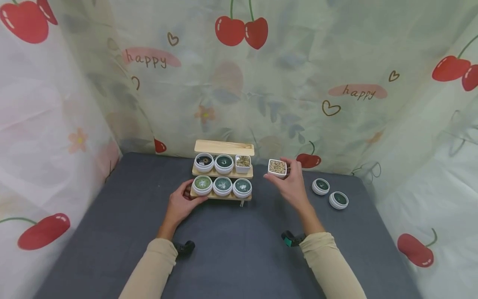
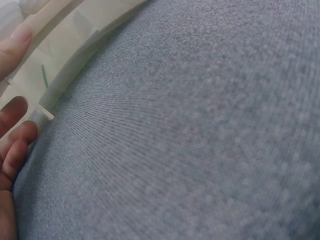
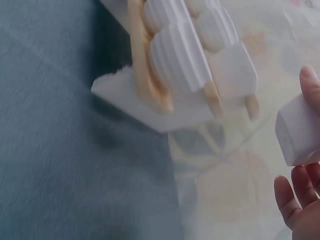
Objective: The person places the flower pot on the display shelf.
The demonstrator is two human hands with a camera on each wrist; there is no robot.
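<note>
The left sleeve (image 1: 149,268) and the right sleeve (image 1: 332,265) lie nearest, reaching over the near part of the dark surface (image 1: 231,253).

The left hand (image 1: 181,203) grips the left front corner of the wooden stand (image 1: 224,146), thumb along its front edge. That hold looks well chosen: pressing lightly down and inward there should keep the stand from sliding, without the fingers nudging the round green pot (image 1: 202,185) just beside them. The stand sits by the surface's far edge, slightly left of its middle. Its front tier carries three round pots; the tier behind carries two more and, at its right end, a square pot of dried bits (image 1: 243,162).

Right of the stand, well apart from it, the right hand (image 1: 293,182) pinches another square pot (image 1: 277,167) by its sides, near the far edge. It is filled with pale pieces and has no lid, so it is best kept level and moved slowly. A hold low on the walls would leave the rim free; the wrist should pass clear of the stand's right end.

Toward the surface's far right corner, two round dark-green pots (image 1: 330,193) stand near each other, close enough to the right forearm that a wide elbow swing could knock them.
</note>
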